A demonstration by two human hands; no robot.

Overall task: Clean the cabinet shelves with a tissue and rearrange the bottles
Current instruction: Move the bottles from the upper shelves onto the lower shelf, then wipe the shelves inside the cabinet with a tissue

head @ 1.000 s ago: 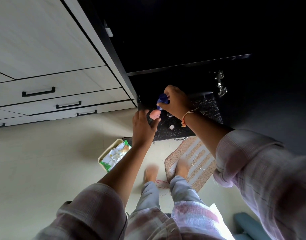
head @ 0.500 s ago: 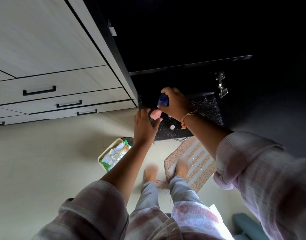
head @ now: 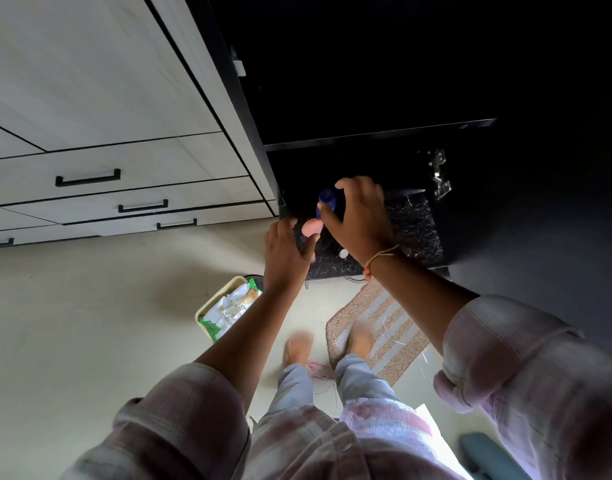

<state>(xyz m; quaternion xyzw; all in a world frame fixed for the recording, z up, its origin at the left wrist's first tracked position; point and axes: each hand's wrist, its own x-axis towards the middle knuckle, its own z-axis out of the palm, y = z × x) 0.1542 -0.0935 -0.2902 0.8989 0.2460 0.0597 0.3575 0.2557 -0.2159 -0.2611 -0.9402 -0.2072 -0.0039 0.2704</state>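
The dark cabinet stands open, and its speckled black shelf point(head: 415, 230) shows low in the opening. On the shelf's left part a blue bottle point(head: 326, 199) stands upright. My right hand point(head: 361, 220) curves around it from the right, thumb across its lower front and fingers arched over its top. A pink-topped bottle point(head: 311, 227) is just left of and below the blue one; its body is lost in the dark. My left hand point(head: 286, 252) holds it at the shelf's front edge, fingers and thumb on either side. No tissue is visible.
A small white cap point(head: 343, 253) lies on the shelf near my right wrist. A metal hinge point(head: 439, 178) sits on the cabinet's right wall. White drawers point(head: 90, 174) fill the left. On the floor are a basket of packets point(head: 228, 306) and a striped mat point(head: 384, 327).
My right hand has shifted right and down off the blue bottle's top, fingers loosened, so more of the bottle shows. My left hand with the pink-topped bottle has barely moved.
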